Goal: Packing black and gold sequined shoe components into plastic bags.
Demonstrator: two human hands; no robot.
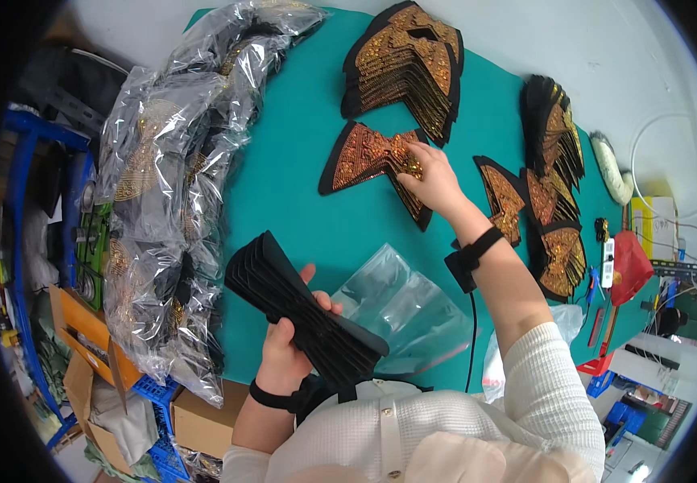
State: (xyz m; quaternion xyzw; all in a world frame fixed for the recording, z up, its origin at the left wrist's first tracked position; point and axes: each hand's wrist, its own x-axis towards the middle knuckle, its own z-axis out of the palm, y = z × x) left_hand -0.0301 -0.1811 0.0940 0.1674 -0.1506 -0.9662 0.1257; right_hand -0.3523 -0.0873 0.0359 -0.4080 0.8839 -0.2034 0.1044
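My left hand (pixel 285 348) is wrapped round the narrow middle of a stack of black bow-shaped pieces (pixel 304 310), their plain dark sides showing, held above the table's near edge. Out in front, my right hand (pixel 433 179) has thumb and fingers closed on the middle of a copper-beaded bow-shaped piece (pixel 356 157) with black edging, which lies on the green table; how many layers it has I cannot tell. Just beyond it is a fanned stack of similar beaded pieces (pixel 405 60). A clear plastic bag (pixel 401 310) lies flat between my hands.
Bagged beaded pieces (pixel 163 185) cover the left side of the green table (pixel 292 185). More beaded stacks (pixel 558 209) stand at the right, near a white power strip (pixel 608 262) and a red cloth-like item (pixel 632 266). A black cable (pixel 473 338) hangs from my right wristband. Cardboard boxes (pixel 203 414) stand below left.
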